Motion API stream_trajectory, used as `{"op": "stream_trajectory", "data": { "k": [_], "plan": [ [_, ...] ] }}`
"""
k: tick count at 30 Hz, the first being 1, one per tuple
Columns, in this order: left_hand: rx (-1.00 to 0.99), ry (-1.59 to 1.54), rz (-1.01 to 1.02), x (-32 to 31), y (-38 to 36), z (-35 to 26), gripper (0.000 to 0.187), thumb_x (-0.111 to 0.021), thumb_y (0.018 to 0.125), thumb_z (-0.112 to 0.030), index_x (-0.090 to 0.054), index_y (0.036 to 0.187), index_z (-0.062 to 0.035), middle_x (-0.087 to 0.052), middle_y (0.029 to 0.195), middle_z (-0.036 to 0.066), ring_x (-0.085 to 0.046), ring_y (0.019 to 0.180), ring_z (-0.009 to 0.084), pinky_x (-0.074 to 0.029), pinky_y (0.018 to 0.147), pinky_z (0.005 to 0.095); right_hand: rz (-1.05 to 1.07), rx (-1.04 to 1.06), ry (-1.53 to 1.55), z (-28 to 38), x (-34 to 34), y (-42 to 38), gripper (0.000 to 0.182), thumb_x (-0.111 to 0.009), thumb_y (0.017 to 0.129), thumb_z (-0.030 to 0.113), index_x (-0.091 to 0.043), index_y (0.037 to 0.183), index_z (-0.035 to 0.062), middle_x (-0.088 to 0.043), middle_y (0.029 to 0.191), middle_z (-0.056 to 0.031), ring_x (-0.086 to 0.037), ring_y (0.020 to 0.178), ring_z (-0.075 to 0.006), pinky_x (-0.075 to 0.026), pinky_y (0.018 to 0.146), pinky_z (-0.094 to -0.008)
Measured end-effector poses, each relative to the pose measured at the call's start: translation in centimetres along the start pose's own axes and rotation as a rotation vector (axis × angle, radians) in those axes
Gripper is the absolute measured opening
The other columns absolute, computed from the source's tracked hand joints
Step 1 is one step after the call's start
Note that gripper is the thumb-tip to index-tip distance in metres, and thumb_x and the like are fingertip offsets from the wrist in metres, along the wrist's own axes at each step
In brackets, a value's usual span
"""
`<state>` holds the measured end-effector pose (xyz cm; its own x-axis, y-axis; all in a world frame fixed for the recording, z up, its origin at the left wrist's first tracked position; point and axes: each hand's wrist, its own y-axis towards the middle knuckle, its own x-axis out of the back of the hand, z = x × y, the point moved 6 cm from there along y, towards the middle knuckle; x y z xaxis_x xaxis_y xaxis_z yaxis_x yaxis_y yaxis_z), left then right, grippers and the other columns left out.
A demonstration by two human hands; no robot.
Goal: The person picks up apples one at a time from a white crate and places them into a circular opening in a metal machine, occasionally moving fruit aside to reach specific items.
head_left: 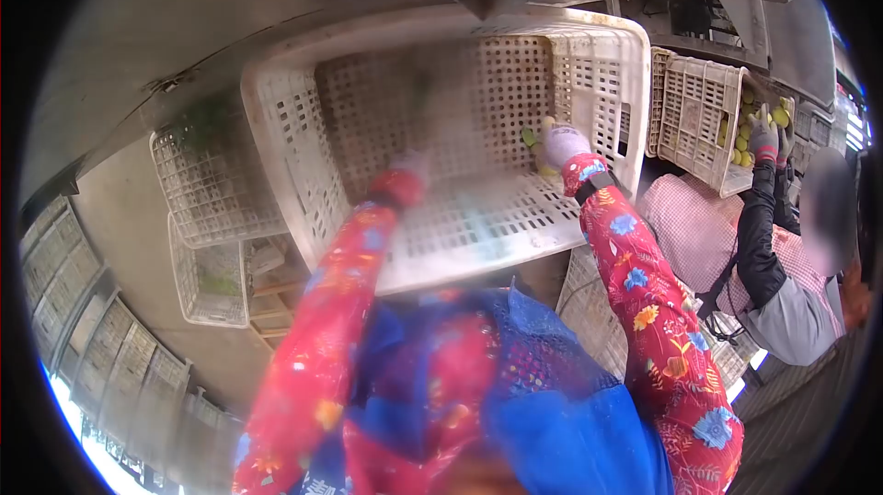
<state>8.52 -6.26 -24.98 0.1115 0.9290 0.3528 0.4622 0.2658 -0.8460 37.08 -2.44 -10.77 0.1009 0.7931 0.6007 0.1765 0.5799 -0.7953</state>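
In front of me a large white plastic crate (441, 260) is tilted with its open side toward me, and both my hands reach into it. My right hand (565, 143), in a pale glove, is near the right wall with its fingers curled closed. A green leaf (529, 137) and a yellowish-green fruit (544, 166) show right at its fingers; I cannot tell what it grips. My left hand (411, 164), smeared by haze, is toward the crate's middle, its fingers unreadable. A blurry greenish patch shows behind it at the perforated far wall.
To the right, a person (782, 265) with dark gloves handles yellow-green fruit (743, 132) in another white crate (694, 113). On the left are a crate (221, 187) and a lower crate (210, 283) with green contents. Stacked crates (110, 348) line the far left. A metal surface (212, 17) overhangs.
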Motion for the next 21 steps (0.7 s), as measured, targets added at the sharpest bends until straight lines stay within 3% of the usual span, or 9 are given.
{"op": "stream_trajectory", "data": {
  "k": [1, 3, 5, 8, 10, 12, 15, 19, 21],
  "plan": [
    [0.005, -0.107, -0.094, 0.3, -0.1, 0.6, 0.073, -0.06, 0.087, -0.034, -0.034, 0.152, -0.0138, -0.058, 0.133, 0.026, -0.06, 0.119, 0.0368, -0.049, 0.099, 0.0476, 0.289, 0.022, -0.247, -2.1, -6.2, 3.0, 0.045, -0.045, 0.098, 0.031, -0.06, 0.126, -0.0012, -0.061, 0.128, -0.0253, -0.061, 0.119, -0.0372, -0.05, 0.098, -0.0468],
    [0.017, -0.322, -0.286, 0.8, -1.4, 1.8, 0.073, -0.063, 0.087, -0.037, -0.037, 0.15, -0.0136, -0.058, 0.133, 0.025, -0.061, 0.119, 0.0368, -0.048, 0.1, 0.0481, 0.137, -0.202, -0.18, -3.3, -10.2, 5.0, 0.052, -0.023, 0.104, 0.026, -0.059, 0.133, 0.0023, -0.056, 0.139, -0.0207, -0.059, 0.123, -0.0371, -0.047, 0.104, -0.0462],
    [-0.056, -0.442, -0.375, 3.6, -2.9, 1.7, 0.069, -0.068, 0.086, -0.033, -0.041, 0.146, -0.0143, -0.06, 0.129, 0.022, -0.063, 0.114, 0.0331, -0.052, 0.094, 0.046, 0.094, -0.056, -0.227, -2.7, -10.3, 5.6, 0.044, -0.038, 0.101, 0.026, -0.06, 0.129, 0.001, -0.057, 0.137, -0.0216, -0.059, 0.121, -0.0382, -0.047, 0.101, -0.0448],
    [-0.15, -1.129, -0.085, 6.8, -6.9, 0.7, 0.061, -0.071, 0.086, -0.022, -0.045, 0.14, -0.0148, -0.061, 0.125, 0.015, -0.065, 0.107, 0.0251, -0.057, 0.084, 0.0389, 0.235, 0.065, -0.029, -0.6, -6.1, 3.5, 0.038, -0.059, 0.094, 0.022, -0.06, 0.124, -0.0014, -0.063, 0.129, -0.0202, -0.062, 0.117, -0.0331, -0.048, 0.098, -0.0396],
    [-0.232, -1.507, 0.078, 9.0, -9.8, -0.7, 0.058, -0.072, 0.086, -0.015, -0.046, 0.138, -0.0152, -0.059, 0.123, 0.01, -0.065, 0.104, 0.0202, -0.059, 0.078, 0.0339, 0.226, 0.234, 0.799, 1.0, -2.4, 1.0, 0.047, -0.077, 0.079, 0.011, -0.058, 0.12, -0.003, -0.065, 0.119, -0.0133, -0.061, 0.111, -0.0208, -0.047, 0.097, -0.0325],
    [-0.34, -1.638, 0.041, 11.3, -13.5, -2.9, 0.058, -0.072, 0.086, -0.008, -0.046, 0.137, -0.0159, -0.057, 0.123, 0.006, -0.063, 0.104, 0.0164, -0.06, 0.074, 0.0299, 0.105, 0.454, 1.11, 5.1, 5.4, -5.4, 0.047, -0.077, 0.081, 0.014, -0.059, 0.12, -0.0031, -0.066, 0.114, -0.0102, -0.061, 0.1, -0.0164, -0.048, 0.09, -0.0307],
    [-0.517, -1.861, -0.117, 13.2, -17.9, -5.4, 0.056, -0.071, 0.089, -0.012, -0.045, 0.138, -0.0142, -0.057, 0.125, 0.005, -0.063, 0.101, 0.0171, -0.06, 0.074, 0.0309, -0.059, 0.563, 1.397, 9.2, 10.5, -11.8, 0.053, -0.077, 0.078, 0.009, -0.056, 0.125, -0.0037, -0.065, 0.118, -0.0093, -0.059, 0.106, -0.0153, -0.047, 0.093, -0.0294],
    [-0.525, -1.513, -0.512, 17.2, -22.8, -5.9, 0.058, -0.074, 0.089, -0.021, -0.045, 0.138, -0.0084, -0.056, 0.128, 0.009, -0.062, 0.105, 0.0149, -0.057, 0.078, 0.0299, -0.312, 0.698, 1.237, 11.5, 14.3, -18.1, 0.071, -0.079, 0.074, 0.006, -0.047, 0.137, -0.0041, -0.058, 0.129, -0.0129, -0.055, 0.119, -0.018, -0.044, 0.102, -0.0316],
    [-0.515, -1.501, -0.539, 18.1, -24.6, -6.0, 0.062, -0.076, 0.087, -0.024, -0.046, 0.138, -0.0059, -0.056, 0.129, 0.011, -0.061, 0.108, 0.016, -0.056, 0.083, 0.0306, -0.388, 0.72, 1.242, 11.9, 14.8, -19.6, 0.08, -0.08, 0.073, 0.001, -0.041, 0.143, -0.0048, -0.052, 0.138, -0.0135, -0.052, 0.125, -0.0205, -0.046, 0.102, -0.0315]
  ]
}}
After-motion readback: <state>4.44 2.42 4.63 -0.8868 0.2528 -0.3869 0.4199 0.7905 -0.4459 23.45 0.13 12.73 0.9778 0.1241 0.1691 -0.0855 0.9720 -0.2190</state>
